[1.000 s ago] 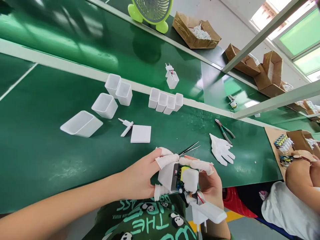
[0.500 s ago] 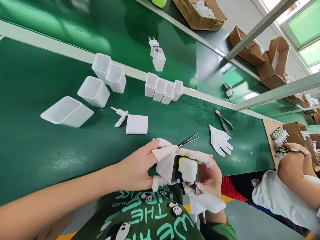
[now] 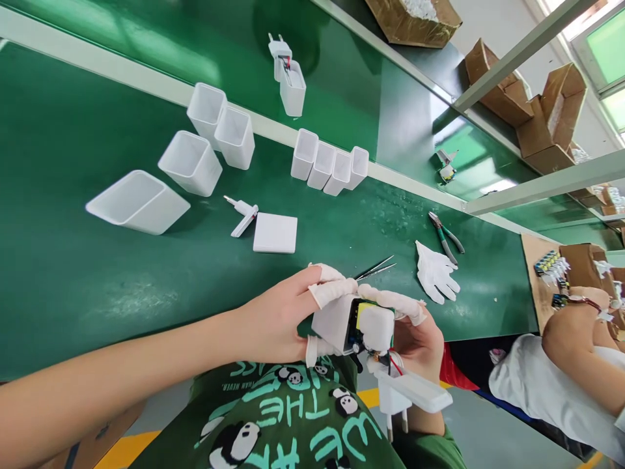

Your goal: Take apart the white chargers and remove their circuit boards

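My left hand (image 3: 293,312), with white finger cots on its fingertips, is closed around a white plastic charger housing (image 3: 333,324). A circuit board (image 3: 377,326) with a white block and yellow tape sits partway in the housing's open end. My right hand (image 3: 415,332), also in finger cots, grips the board from its far side. Red and black wires join the board to a white end cap with a two-pin plug (image 3: 413,393), which hangs below. Tweezers (image 3: 375,269) lie just beyond my fingertips.
Several empty white housings (image 3: 193,163) stand at the back left. A plug piece (image 3: 243,215) and a closed housing (image 3: 275,232) lie nearer. Pliers (image 3: 445,236) and a white glove (image 3: 436,272) lie to the right. A co-worker's arm (image 3: 581,326) is at far right.
The camera view has shifted slightly. Both hands still hold the housing and board, with little visible change between them. The co-worker's hand at the right has moved a little.
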`<state>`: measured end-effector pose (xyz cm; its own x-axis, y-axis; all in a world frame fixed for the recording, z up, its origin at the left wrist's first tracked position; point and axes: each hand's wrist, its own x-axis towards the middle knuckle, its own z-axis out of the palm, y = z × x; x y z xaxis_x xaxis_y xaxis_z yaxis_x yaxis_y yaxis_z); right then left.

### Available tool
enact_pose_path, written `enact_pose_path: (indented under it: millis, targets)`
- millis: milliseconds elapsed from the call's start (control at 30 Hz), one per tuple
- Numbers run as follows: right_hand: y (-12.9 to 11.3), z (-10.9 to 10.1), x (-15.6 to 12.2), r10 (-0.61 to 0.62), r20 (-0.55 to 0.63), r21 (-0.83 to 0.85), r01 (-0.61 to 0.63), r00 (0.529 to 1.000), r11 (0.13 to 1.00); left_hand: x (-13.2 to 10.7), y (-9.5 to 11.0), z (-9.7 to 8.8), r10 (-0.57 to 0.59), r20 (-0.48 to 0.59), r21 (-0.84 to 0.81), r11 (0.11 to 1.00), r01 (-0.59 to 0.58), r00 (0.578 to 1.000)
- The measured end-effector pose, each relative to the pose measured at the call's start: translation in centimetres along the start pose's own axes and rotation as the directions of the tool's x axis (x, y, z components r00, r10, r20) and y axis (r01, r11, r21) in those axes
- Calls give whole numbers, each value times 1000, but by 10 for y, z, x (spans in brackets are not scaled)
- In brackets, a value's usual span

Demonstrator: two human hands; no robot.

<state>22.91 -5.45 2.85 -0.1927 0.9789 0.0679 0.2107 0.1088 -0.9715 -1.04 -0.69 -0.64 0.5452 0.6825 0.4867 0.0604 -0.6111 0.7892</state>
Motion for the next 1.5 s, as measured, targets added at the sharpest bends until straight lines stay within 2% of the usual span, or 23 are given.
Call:
enact_pose_path:
  millis: [167, 367, 567, 933, 1133, 1200, 1300, 1400, 1500]
  targets:
    - [3, -6, 1, -14, 24, -12, 14, 1000, 1000, -1, -1, 2, 13, -30, 2, 1000, -13, 999]
    - [3, -8, 7, -18, 112, -62, 25, 994, 998, -6, -4, 8, -1, -54, -41, 999, -1, 999]
    - [-3, -6, 7, -62, 102, -71, 70, 993, 995, -8, -6, 9, 15, -59, -16, 1000, -16, 998]
    - [1, -8, 3, -24, 78, -116, 33, 997, 993, -8, -6, 10, 13, -64, -24, 1000, -14, 998]
    - [-8, -6, 5, -60, 85, -161, 73, 995, 984, -9, -7, 13, -9, -84, -36, 999, 6, 996]
    - [-12, -6, 8, -62, 151, -211, 93, 987, 973, -9, -7, 10, -12, -58, -65, 998, 8, 998]
    - [-14, -11, 16, -63, 295, -267, 145, 954, 953, -7, -5, 2, -59, 65, -179, 981, 70, 996]
    - [-9, -16, 26, -162, 411, -244, 280, 897, 929, -2, -1, -3, -133, 171, -348, 919, 186, 976]
    - [-5, -17, 31, -250, 492, -223, 399, 834, 890, 4, 1, -5, -139, 270, -445, 859, 252, 953]
